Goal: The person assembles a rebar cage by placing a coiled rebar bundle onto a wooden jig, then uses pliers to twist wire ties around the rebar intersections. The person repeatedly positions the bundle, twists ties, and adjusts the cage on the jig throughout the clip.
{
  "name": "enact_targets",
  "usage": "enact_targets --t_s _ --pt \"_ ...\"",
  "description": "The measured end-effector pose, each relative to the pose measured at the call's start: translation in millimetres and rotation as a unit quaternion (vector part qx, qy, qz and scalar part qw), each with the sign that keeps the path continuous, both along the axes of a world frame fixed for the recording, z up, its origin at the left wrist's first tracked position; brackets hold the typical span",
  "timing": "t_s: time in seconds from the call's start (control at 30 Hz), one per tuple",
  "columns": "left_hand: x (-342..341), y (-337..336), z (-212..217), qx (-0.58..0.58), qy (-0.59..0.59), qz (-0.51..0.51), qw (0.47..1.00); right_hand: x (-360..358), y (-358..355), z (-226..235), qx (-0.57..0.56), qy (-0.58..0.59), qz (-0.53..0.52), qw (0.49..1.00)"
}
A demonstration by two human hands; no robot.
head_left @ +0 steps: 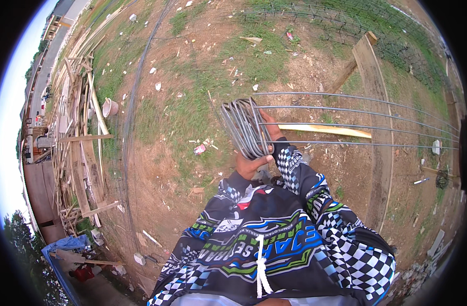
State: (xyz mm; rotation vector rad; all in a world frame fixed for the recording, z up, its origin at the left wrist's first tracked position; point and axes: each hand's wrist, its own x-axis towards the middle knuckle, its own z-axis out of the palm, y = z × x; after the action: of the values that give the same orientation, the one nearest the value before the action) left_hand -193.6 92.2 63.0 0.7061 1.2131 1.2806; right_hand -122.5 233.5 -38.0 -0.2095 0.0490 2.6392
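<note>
The left hand (249, 164) is clenched around the lower bend of a bundle of steel rods (245, 127), thin grey bars with a dull, faintly ribbed sheen, all curved together into a tight U-shaped loop; the right hand (272, 131) grips the same bundle just beside that bend, its fingers wrapped over the metal where the rods begin to run straight. From the loop the rods fan out to the right as four long, slim lines that bow slightly across the picture; they pass over a pale wooden plank (325, 130) lying flat on the ground below them, and over a broader weathered board (378, 127) that runs lengthwise away from the person. Both forearms wear glossy printed sleeves (299, 178) with black-and-white chequers and blue and green bands. The ground (192, 102) under the bundle is bare brown soil with patches of short grass and scattered scraps of litter; far to the left of the bundle stands a rough heap of timber offcuts (83, 132), with a pale bucket (110, 107) beside it; beyond the bundle, a sheet of wire mesh (345, 20) lies on the grass.
</note>
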Motion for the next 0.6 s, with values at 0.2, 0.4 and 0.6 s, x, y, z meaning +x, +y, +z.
enact_targets --t_s 0.2,0.4,0.6 --pt "12 17 14 -0.028 0.026 0.015 0.999 -2 13 -17 0.028 -0.066 -0.024 0.997" --pt "25 25 21 -0.012 0.043 0.086 0.995 -10 25 -8 0.029 -0.127 0.025 0.991" --pt "28 24 16 -0.032 0.039 0.135 0.99 -18 18 -4 0.029 -0.121 0.035 0.992"
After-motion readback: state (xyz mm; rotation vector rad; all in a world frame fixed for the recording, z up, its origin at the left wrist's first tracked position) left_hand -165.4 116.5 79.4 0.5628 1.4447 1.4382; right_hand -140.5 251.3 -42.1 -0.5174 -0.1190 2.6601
